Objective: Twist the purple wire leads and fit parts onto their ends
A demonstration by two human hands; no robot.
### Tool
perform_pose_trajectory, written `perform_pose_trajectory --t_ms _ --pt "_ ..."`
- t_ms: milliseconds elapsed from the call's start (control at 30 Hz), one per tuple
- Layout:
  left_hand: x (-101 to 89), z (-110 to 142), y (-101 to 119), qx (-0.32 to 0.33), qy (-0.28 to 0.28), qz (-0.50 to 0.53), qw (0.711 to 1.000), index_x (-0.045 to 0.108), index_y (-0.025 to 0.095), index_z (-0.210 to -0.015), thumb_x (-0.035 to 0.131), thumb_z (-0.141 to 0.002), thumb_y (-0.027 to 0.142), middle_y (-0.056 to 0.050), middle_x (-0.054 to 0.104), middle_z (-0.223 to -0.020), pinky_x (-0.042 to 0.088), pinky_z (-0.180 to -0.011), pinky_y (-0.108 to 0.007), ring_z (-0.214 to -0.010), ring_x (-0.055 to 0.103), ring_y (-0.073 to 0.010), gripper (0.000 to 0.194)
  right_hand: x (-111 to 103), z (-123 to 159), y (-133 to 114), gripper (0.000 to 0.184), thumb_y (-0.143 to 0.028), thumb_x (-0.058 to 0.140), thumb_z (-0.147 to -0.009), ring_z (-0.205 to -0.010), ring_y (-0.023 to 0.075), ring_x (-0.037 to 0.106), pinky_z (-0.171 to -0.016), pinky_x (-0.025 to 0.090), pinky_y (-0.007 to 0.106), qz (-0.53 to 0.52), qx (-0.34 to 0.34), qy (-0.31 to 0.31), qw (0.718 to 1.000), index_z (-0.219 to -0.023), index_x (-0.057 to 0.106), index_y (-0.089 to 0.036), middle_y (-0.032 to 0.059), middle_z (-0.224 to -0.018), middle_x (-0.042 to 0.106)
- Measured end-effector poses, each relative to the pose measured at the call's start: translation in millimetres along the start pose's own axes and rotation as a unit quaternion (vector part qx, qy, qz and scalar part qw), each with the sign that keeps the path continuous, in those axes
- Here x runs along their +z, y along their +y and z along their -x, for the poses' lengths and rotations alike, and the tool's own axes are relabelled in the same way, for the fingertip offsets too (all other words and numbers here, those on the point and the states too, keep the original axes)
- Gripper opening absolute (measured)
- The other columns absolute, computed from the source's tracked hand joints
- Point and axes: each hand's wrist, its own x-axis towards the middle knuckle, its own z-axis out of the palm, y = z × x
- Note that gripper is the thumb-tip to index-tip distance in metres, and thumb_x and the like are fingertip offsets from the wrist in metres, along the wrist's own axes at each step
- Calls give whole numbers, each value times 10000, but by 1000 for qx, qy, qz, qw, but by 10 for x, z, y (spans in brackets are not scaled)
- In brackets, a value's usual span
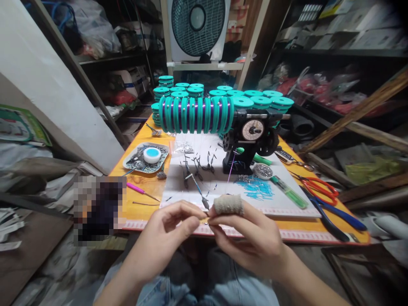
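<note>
My left hand (175, 227) is closed, thumb and fingertips pinched together near the table's front edge. Opposite it, almost touching, my right hand (247, 231) is pinched too, with a grey cloth wrap (228, 205) around a finger. Whatever the fingertips hold is too small to make out. Just beyond them lies a dark tapered piece (205, 203) with a thin blue-and-dark stem (196, 185). A purple line (232, 166) runs down from the black winder (241, 155) to behind my right hand. Turquoise spools (196, 114) wound with purple line sit on the winder's shaft.
On a white board (178, 199) lie several dark rigs (197, 163), blue tubes (256, 187) and a dish of metal bits (263, 171). Pliers (338, 214) and red scissors (320, 187) are at right. A tray (162, 168) and pink-handled tool (137, 188) are at left.
</note>
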Motion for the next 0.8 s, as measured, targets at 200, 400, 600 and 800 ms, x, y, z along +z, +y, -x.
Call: perform_pose_trajectory --t_ms 200,400,600,800 --pt "189 235 -209 -76 166 274 944 701 162 -772 745 -812 444 21 577 -586 328 -422 -137 -463 444 -43 288 70 71 -13 273 32 663 -796 -949 136 645 -872 563 205 -11 9 80 997 -1019 668 -125 66 -1007 653" --pt "510 41 -248 -118 106 399 903 776 146 -812 919 -603 339 8 626 -619 265 -360 -86 -401 391 19 319 38 104 33 301 44 652 -792 -992 154 628 -946 554 236 15 -26 75 997 -1045 672 -118 69 -1019 660" --pt "492 -53 -156 -70 78 417 903 761 146 -732 901 -642 272 5 648 -668 394 -418 -87 -490 508 -13 209 8 107 10 288 40 643 -795 -968 155 640 -887 563 225 -8 -9 55 998 -1039 671 -109 84 -1006 666" --pt "383 30 -201 -25 98 349 932 757 174 -711 868 -691 278 14 678 -656 454 -452 -103 -495 556 -33 153 118 18 -98 219 -6 630 -827 -869 165 670 -744 587 237 -48 23 39 998 -999 685 -131 93 -941 688"
